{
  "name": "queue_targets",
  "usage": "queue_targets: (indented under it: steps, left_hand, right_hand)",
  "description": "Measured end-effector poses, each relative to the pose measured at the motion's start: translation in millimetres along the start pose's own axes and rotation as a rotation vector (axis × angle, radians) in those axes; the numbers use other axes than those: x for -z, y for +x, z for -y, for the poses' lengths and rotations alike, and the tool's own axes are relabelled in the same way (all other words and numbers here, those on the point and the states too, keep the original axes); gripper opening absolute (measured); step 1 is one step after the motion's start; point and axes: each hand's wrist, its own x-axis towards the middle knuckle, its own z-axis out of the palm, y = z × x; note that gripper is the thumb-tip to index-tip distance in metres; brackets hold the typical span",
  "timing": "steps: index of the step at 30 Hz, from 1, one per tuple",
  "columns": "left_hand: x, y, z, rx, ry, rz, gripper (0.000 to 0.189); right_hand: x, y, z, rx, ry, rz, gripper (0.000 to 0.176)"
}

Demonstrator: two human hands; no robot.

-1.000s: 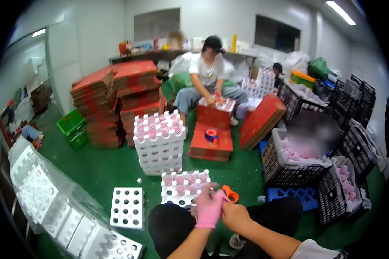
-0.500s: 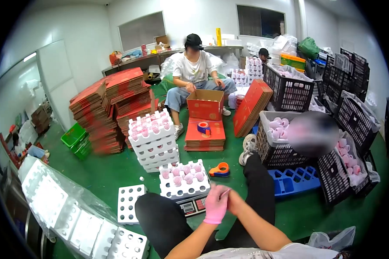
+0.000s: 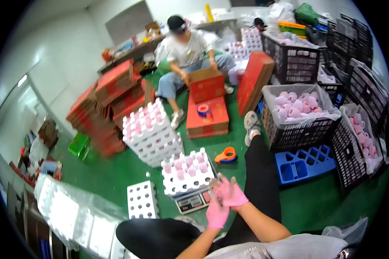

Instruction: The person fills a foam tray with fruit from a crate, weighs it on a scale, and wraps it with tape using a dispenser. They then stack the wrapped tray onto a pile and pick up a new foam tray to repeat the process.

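Note:
My left hand (image 3: 217, 213) and my right hand (image 3: 231, 193), both in pink gloves, meet above my lap. The right hand's fingers are spread and its palm is bare of objects. My left fingers touch the right hand near its palm and are partly hidden and blurred. Just ahead of them, a white foam tray (image 3: 186, 185) holds several round items in pink foam nets (image 3: 189, 163). It rests on a digital scale (image 3: 193, 202). An orange and blue tape dispenser (image 3: 226, 156) lies on the floor beyond my hands.
A stack of filled foam trays (image 3: 153, 140) and an empty foam tray (image 3: 141, 200) stand left. Right are black crates (image 3: 304, 136) of netted items and a blue plastic pallet (image 3: 304, 165). Ahead, a co-worker (image 3: 188, 49) handles a red carton (image 3: 206, 88) beside stacked flat cartons (image 3: 112, 93).
My hands have shifted from clasped together to the right hand spread open, its pink glove now showing. The view has tilted, and the co-worker leans closer to the carton.

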Motion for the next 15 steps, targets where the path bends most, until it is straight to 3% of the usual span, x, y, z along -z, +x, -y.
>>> queue_targets:
  steps: [1, 3, 4, 6, 7, 8, 9, 12, 13, 15]
  left_hand:
    - [-5.2, -1.5, 4.7, 0.144, -0.164, -0.049, 0.027]
    - [-21.6, -4.4, 40.0, 0.288, -0.076, 0.107, 0.033]
    - [-33.9, -5.0, 61.4, 0.279, -0.144, 0.206, 0.035]
    - [-32.3, -6.2, 60.8, 0.109, -0.07, 0.484, 0.031]
    - [-39.9, -19.7, 62.9, -0.207, -0.072, 0.612, 0.03]
    - [-43.0, -34.7, 56.9, -0.389, -0.212, 0.692, 0.028]
    - [-15.2, -35.0, 18.9, -0.326, -0.257, 0.891, 0.029]
    - [10.0, -32.5, 0.8, -0.361, -0.082, 1.084, 0.029]
    - [19.4, -29.7, 3.4, -0.357, -0.066, 1.115, 0.029]
    - [32.6, -23.6, 12.4, -0.322, -0.031, 1.084, 0.03]
  right_hand:
    - [-6.6, -2.3, -1.1, 0.007, 0.085, 0.004, 0.081]
    - [-15.8, 2.1, -0.3, 0.132, -0.043, -0.163, 0.077]
    - [-4.1, 7.3, -1.5, 0.149, -0.082, -0.12, 0.079]
    - [4.1, 10.7, 3.4, 0.185, -0.058, -0.098, 0.08]
    - [-11.5, -4.0, 12.5, 0.15, -0.068, -0.153, 0.077]
    - [-10.7, -14.9, 21.3, 0.156, -0.044, -0.237, 0.075]
    - [-4.9, -26.3, 24.4, 0.165, -0.023, -0.33, 0.072]
    - [11.9, -41.3, 15.0, 0.011, -0.35, -0.513, 0.069]
    - [14.5, -38.5, 0.3, -0.079, -0.647, -0.666, 0.051]
    - [81.5, -44.3, -6.8, -0.398, -0.609, -0.67, 0.033]
